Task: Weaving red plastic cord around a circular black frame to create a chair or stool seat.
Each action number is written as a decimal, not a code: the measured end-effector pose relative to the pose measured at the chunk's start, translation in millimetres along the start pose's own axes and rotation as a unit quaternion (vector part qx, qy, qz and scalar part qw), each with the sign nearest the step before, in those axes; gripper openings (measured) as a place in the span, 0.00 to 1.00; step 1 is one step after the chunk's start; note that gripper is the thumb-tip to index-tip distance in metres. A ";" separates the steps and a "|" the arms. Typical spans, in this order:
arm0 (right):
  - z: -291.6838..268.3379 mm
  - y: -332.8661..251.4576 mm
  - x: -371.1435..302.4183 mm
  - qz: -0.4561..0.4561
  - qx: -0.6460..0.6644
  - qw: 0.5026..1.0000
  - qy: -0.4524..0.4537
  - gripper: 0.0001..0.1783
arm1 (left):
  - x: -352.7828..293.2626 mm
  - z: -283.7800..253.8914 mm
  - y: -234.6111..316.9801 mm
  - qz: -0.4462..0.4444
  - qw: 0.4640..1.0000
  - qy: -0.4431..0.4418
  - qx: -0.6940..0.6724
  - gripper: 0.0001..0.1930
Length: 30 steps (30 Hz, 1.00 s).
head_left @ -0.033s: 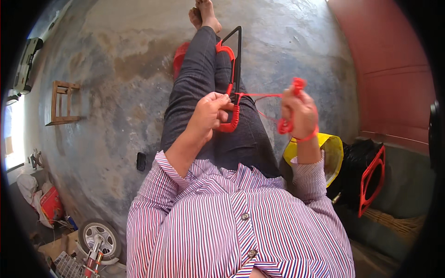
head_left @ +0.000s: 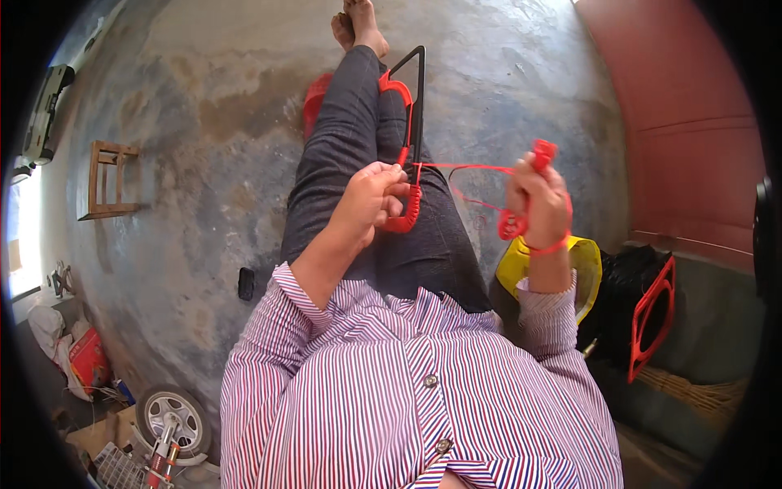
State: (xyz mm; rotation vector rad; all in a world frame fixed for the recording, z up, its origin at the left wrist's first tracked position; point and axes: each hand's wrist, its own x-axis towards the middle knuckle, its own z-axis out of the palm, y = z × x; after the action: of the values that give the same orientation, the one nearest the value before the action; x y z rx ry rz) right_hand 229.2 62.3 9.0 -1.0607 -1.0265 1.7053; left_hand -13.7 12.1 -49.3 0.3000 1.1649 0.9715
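Across my legs rests a thin black frame [head_left: 418, 106] with bent corners. Its near end and left side are wound with red plastic cord [head_left: 416, 204]. My left hand [head_left: 371, 200] is closed on the wound left side of the frame, thumb and fingertips pinched together. A length of red cord [head_left: 472, 167] runs taut from the frame's right side to my right hand [head_left: 539, 204]. That hand is closed round a small bundle of red cord [head_left: 544, 152], which sticks out above the fist and hangs below it. A loop also circles my right wrist.
Beside my right arm stands a yellow bag [head_left: 586, 261], with a black plastic bag [head_left: 623, 285] and a red frame [head_left: 653, 318] past it. A small wooden stool [head_left: 114, 208] lies to the left. A black phone-like object [head_left: 246, 284] and a wheel [head_left: 175, 420] are nearer.
My right hand has moved a little to the right and down with the cord bundle, and the cord stretches longer. My left hand and the frame stay in place.
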 end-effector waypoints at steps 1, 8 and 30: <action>-0.5 -10.7 -10.1 -0.001 -0.008 1.000 0.025 0.10 | 2.1 2.1 1.8 0.000 1.000 -0.002 -0.003 0.09; -9.5 -10.8 -66.7 0.003 -0.086 0.995 -0.041 0.10 | 20.6 4.0 3.3 -0.088 0.993 -0.072 -0.032 0.10; 51.2 47.8 -29.8 0.201 0.127 0.961 -0.141 0.25 | -53.0 40.4 -0.1 0.491 0.772 -0.067 0.399 0.14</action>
State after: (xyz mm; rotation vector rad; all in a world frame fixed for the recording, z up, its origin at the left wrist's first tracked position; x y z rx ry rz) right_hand 178.2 10.3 -13.1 -0.9169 -0.7627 2.3023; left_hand 18.4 -17.9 0.7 1.7835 1.2264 1.2382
